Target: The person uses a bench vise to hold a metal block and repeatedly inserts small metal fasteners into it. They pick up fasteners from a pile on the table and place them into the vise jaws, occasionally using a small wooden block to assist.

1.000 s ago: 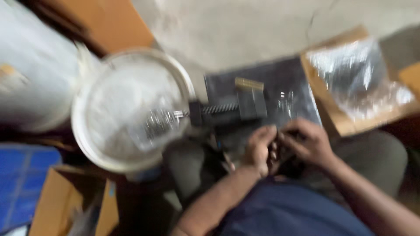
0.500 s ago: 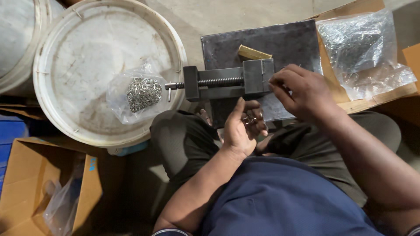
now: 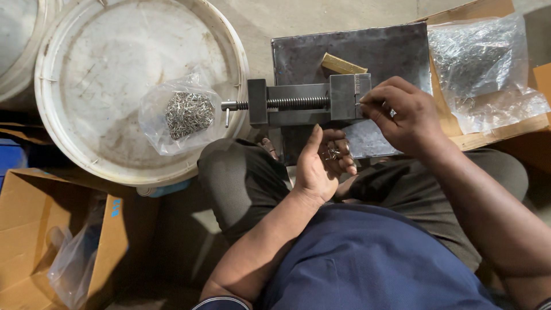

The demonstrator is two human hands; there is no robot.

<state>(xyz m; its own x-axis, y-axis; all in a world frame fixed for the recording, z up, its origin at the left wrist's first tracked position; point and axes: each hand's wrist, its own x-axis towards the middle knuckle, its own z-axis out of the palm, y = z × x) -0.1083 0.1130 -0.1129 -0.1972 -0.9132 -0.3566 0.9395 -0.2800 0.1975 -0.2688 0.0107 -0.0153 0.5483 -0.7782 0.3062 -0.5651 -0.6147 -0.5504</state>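
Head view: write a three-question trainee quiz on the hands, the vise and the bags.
1. True or false: the left hand lies cupped, palm up, with small metal pieces in it.
2. Where are the right hand fingertips? A) at the vise jaw end B) on the screw handle
3. What does the clear bag of metal parts rest on?

Key: 1 true. 2 A. 3 the white bucket lid.
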